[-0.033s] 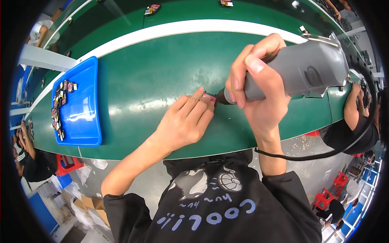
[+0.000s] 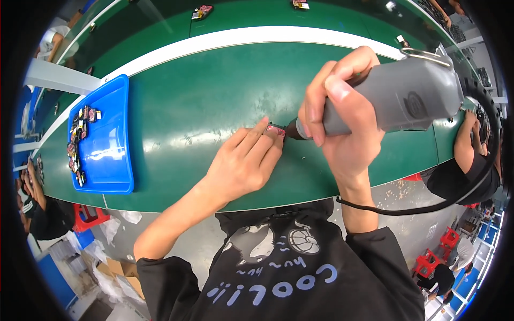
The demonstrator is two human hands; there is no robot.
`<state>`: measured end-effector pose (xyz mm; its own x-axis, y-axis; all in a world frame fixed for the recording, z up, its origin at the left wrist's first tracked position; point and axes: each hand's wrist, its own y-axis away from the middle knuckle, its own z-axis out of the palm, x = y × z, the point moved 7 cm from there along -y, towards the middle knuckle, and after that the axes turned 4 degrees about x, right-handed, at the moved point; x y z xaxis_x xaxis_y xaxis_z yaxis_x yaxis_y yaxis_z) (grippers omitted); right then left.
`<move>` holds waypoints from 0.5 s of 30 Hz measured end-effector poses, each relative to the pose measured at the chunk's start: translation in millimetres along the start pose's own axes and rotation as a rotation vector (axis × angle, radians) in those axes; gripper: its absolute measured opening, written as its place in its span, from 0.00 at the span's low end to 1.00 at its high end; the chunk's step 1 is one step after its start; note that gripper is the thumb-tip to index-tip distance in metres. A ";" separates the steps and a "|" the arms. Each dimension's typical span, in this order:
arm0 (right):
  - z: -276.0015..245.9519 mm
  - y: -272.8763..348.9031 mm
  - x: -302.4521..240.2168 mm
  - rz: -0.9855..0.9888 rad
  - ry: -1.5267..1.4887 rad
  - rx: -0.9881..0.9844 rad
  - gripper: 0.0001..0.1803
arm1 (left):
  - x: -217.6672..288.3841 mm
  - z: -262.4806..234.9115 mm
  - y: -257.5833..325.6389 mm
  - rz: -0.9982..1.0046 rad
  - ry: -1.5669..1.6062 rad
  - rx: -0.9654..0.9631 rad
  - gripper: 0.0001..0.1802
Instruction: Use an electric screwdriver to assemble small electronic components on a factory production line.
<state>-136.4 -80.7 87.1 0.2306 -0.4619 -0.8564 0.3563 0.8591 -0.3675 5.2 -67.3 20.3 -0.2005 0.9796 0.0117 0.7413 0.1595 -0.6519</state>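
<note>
A small red-and-black electronic part [image 2: 277,130] lies on the green bench [image 2: 187,96] under the fingertips of my left hand [image 2: 241,163], which press and hold it. My right hand [image 2: 348,112] is wrapped round a grey electric screwdriver [image 2: 401,93], tilted with its dark nose toward the bench. That nose meets the part's right edge or sits very close to it; the tip itself is hidden. A black cord [image 2: 417,210] curves from the tool's rear end round to the bench's near edge.
At the left stands a blue tray [image 2: 110,166] with several similar small parts along its far-left side. More parts [image 2: 202,12] rest on the green surface beyond the white rail [image 2: 241,33]. Co-workers sit at both sides, one arm [image 2: 466,139] reaching in at the right.
The grey screwdriver has turned and shifted very slightly in my right hand. My left hand and the part have hardly moved.
</note>
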 end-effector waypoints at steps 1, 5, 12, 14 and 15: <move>4.1 0.6 -0.5 -0.016 0.093 -0.069 0.07 | -0.9 -1.9 0.4 -0.039 0.024 0.004 0.07; 4.8 2.2 -3.0 -0.011 0.112 -0.085 0.08 | 5.0 -4.6 -2.5 -0.045 -0.040 0.012 0.05; 5.9 5.2 -0.5 0.080 0.075 -0.014 0.08 | 3.7 -4.8 0.6 -0.114 -0.105 0.064 0.03; 4.1 5.2 -1.2 0.099 0.096 -0.007 0.09 | 2.2 -4.1 0.5 -0.126 -0.087 0.060 0.04; 2.8 4.8 -1.0 0.110 0.113 0.001 0.09 | 2.1 -3.5 0.7 -0.132 -0.086 0.059 0.04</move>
<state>-132.4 -76.7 87.3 0.1645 -0.3375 -0.9268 0.3355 0.9028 -0.2692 7.5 -64.7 22.6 -0.3495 0.9362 0.0364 0.6666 0.2758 -0.6925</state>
